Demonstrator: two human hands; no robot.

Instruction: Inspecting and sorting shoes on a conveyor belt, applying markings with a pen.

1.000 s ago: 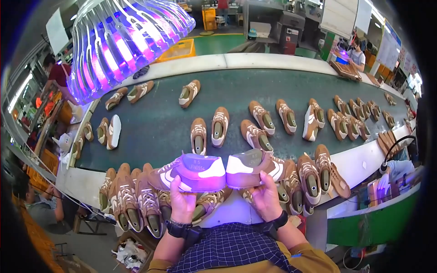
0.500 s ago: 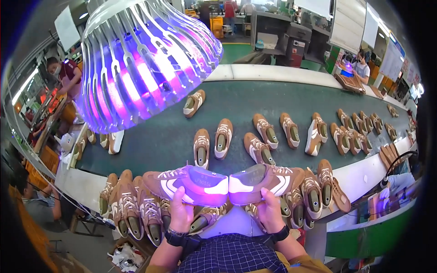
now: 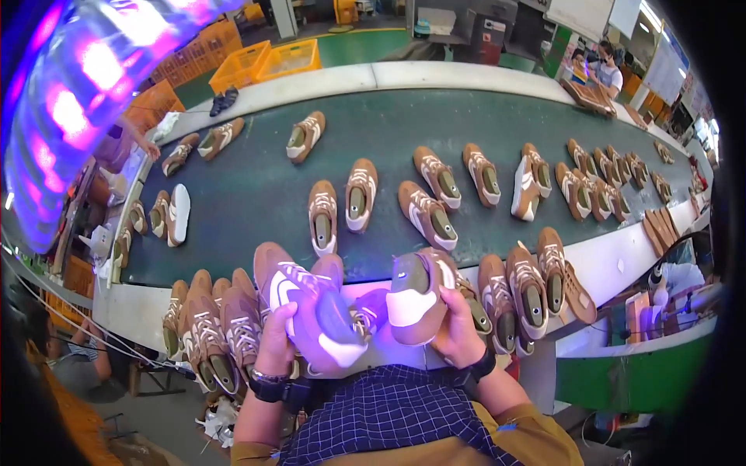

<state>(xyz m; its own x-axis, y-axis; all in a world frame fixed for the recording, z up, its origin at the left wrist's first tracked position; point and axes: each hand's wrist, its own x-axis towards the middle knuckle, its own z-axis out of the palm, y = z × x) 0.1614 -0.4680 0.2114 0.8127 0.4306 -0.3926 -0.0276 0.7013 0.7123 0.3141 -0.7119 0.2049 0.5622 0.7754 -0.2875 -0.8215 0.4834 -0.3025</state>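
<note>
My left hand (image 3: 276, 339) is closed round a brown sneaker (image 3: 299, 307) with white side stripes, its toe tilted up and away to the left. In my right hand (image 3: 458, 334) is a second brown sneaker (image 3: 412, 307), its pale heel facing me. The two shoes are held apart above the near edge of the table, and purple light falls on the left one. Grey-green shoe lasts fill both openings. Just left of my left hand stands a row of laced brown sneakers (image 3: 206, 334); more sneakers (image 3: 528, 299) stand right of my right hand.
Many brown sneakers (image 3: 431, 213) lie across the green conveyor belt (image 3: 256, 210). A glowing purple lamp (image 3: 85, 85) hangs at the upper left. Yellow crates (image 3: 289, 58) stand beyond the far rim. Other people work at both sides, one person (image 3: 608, 74) at the far right.
The two sneakers, held heel to heel before, have been drawn apart and turned, toes pointing more away from me. My view has shifted, and the lamp now sits farther left.
</note>
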